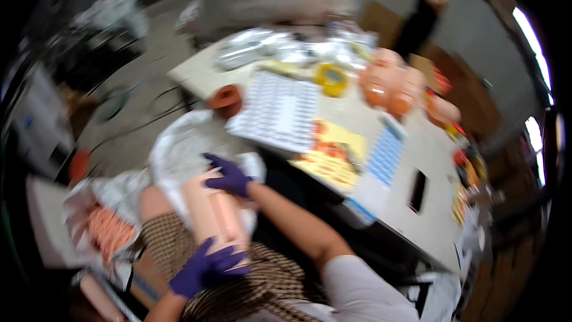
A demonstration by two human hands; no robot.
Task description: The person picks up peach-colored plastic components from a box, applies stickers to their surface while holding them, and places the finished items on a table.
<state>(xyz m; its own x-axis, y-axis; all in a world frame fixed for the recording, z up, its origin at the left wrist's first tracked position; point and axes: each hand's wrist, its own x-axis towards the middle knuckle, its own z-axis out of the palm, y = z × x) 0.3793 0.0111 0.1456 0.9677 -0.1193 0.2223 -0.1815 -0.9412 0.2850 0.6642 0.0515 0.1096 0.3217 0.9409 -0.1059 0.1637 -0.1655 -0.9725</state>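
Note:
A long, peach-coloured moulded piece (211,211) with a smooth, glossy surface rests over my lap, tilted. My right hand (229,177), in a purple glove, grips its far end with the fingers spread over the top. My left hand (205,267), gloved the same way, holds its near end with the fingers curled against it. The piece's underside is hidden, and motion blur hides its details. Just beyond it stands a white sack (179,137), open at the top. To the left, another sack (77,203) contains peach-coloured bits (110,229).
On the white table (393,226) are a white tray with rows of bumps (277,107), yellow printed sheets (330,158), a blue-celled tray (386,155), a dark phone-like slab (418,191), yellow tape (331,79) and peach moulded pieces (390,86). A person (417,15) stands at the back right.

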